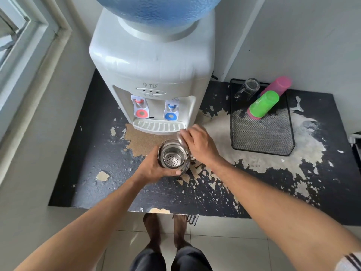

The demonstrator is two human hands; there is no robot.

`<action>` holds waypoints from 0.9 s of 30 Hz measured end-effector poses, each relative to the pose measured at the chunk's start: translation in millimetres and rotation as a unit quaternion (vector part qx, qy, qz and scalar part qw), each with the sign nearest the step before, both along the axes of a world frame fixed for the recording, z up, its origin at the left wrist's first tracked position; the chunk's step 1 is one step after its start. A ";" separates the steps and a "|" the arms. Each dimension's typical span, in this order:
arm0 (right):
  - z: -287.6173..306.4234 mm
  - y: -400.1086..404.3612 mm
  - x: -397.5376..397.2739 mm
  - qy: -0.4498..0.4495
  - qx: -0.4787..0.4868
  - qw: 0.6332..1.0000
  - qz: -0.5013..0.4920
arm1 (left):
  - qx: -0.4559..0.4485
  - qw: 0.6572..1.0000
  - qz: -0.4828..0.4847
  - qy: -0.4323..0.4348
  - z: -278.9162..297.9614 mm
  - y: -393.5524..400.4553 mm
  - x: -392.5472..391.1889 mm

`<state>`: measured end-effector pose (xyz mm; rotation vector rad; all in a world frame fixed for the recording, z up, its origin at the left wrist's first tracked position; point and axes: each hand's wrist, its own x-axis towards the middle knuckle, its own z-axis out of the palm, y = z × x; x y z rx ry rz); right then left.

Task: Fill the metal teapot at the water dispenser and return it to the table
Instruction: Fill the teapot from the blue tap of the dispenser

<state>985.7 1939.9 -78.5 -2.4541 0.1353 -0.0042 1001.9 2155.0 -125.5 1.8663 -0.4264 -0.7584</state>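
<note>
Teapot [173, 158] stands open on the worn black table [93, 184], at 6 o'clock from the dispenser [152, 71]. Left hand [154, 169] wraps its body. Right hand [199, 143] holds the lid [180, 136] tilted at the rim, at 1 o'clock.

you had bright, even daylight here, with soft glare on the white water dispenser [152, 61] and only faint shadows on the worn black table [93, 182]. the wide lens bent the window frame [29, 55] and stretched your forearms toward the corners. the centre was sharp, while the metal teapot [172, 158] threw small glints and the lower right edge smeared slightly.
</note>
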 end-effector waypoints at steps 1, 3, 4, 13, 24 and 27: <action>1.7 -6.9 -0.1 -0.001 0.002 1.000 -0.028 | -0.002 1.000 0.000 0.007 0.7 -0.3 0.3; 2.7 -22.6 1.1 0.015 -0.009 0.997 -0.075 | -0.002 0.999 0.023 0.039 4.5 -0.6 -0.7; 2.0 -30.1 2.0 0.027 -0.019 0.995 -0.092 | 0.001 0.998 0.039 0.054 6.5 -1.2 -1.2; -30.9 -55.0 2.4 0.193 -0.088 0.971 -0.113 | 0.029 0.997 0.026 0.059 6.3 1.9 -1.1; -12.0 -46.3 -0.6 0.147 -0.046 0.986 -0.070 | 0.025 0.997 0.067 0.028 -4.7 1.9 0.0; -3.0 -30.2 -0.1 0.187 0.076 0.979 -0.012 | 0.013 0.993 0.106 0.053 -0.6 1.0 5.7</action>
